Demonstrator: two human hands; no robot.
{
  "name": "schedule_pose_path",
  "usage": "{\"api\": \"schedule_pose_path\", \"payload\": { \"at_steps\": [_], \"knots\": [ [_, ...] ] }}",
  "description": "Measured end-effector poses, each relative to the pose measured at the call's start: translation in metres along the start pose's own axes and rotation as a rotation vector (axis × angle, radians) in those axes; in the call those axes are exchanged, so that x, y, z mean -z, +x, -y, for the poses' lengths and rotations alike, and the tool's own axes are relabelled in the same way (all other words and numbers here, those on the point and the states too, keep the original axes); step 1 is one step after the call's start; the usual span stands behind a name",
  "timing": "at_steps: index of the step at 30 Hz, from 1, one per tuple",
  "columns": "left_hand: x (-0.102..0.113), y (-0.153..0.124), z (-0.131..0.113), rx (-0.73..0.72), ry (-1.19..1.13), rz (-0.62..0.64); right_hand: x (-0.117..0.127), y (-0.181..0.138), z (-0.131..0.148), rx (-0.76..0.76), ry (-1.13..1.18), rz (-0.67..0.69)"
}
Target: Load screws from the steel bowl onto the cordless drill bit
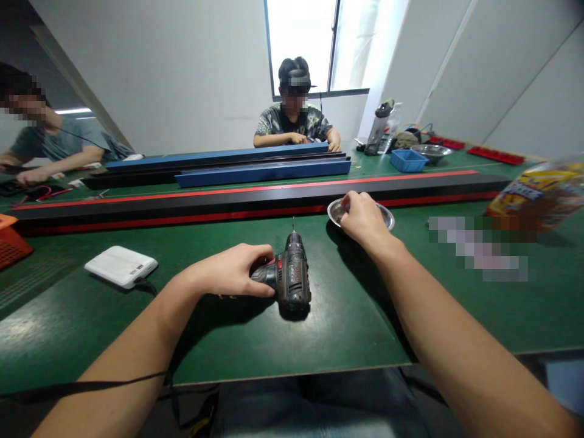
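Observation:
On the green table (347,328) a black cordless drill (294,277) lies on its side, its bit pointing away from me. My left hand (237,271) is closed around the drill's handle. My right hand (362,219) reaches into a small round metal dish (387,218), fingers bent down and pressed together. What those fingers hold, if anything, is hidden. Just beyond the dish and the drill bit runs a long black bar with red edges (205,204).
A white power bank (121,266) with a cable lies left; an orange basket (11,243) is at the edge. Blue bars (264,173), a blue tray (408,160) and bottles (381,128) lie farther back. A snack bag (533,194) stands right. Two people sit across and left.

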State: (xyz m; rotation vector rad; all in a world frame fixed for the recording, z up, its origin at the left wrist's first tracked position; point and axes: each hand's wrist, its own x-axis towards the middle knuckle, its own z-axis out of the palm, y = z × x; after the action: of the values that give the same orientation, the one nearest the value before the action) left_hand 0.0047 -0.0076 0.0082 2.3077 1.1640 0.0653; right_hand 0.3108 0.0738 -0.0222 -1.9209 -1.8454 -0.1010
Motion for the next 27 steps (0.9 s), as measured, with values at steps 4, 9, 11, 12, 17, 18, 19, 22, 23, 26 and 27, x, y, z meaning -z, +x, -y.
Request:
{"api": "schedule_pose_path", "payload": {
  "at_steps": [4,9,11,12,17,18,19,22,23,26,27],
  "knots": [
    [0.0003,0.0001,0.0006,-0.006,-0.014,0.010,-0.0011,0.0032,-0.0019,0.012,0.046,-0.003],
    [0.0003,-0.0001,0.0005,0.003,-0.013,0.011,0.0015,0.0036,0.0000,-0.002,0.054,-0.023],
    [-0.0001,0.0001,0.0004,0.005,-0.011,0.005,0.0036,0.0027,0.0013,-0.009,0.051,-0.025],
    [-0.0003,0.0003,0.0005,0.005,-0.009,0.004,0.0045,0.0023,0.0018,-0.014,0.051,-0.025],
    [-0.0009,0.0012,0.0004,-0.002,0.001,0.001,0.0045,0.0027,0.0017,-0.025,0.046,-0.029],
    [-0.0009,0.0012,0.0003,-0.001,0.004,-0.001,0.0038,0.0031,0.0012,-0.025,0.046,-0.032],
    [-0.0008,0.0011,0.0002,-0.001,0.005,-0.001,0.0032,0.0034,0.0008,-0.024,0.046,-0.036],
    [-0.0005,0.0006,-0.0003,-0.002,0.008,-0.002,0.0023,0.0037,0.0009,-0.027,0.057,-0.041],
    [-0.0004,0.0005,-0.0005,-0.001,0.008,-0.003,0.0025,0.0035,0.0014,-0.029,0.062,-0.040],
    [-0.0005,0.0007,-0.0009,0.003,0.008,-0.001,0.0042,0.0026,0.0043,-0.021,0.085,-0.037],
    [-0.0005,0.0008,-0.0010,0.004,0.007,0.001,0.0049,0.0022,0.0054,-0.014,0.091,-0.037]
  ]
}}
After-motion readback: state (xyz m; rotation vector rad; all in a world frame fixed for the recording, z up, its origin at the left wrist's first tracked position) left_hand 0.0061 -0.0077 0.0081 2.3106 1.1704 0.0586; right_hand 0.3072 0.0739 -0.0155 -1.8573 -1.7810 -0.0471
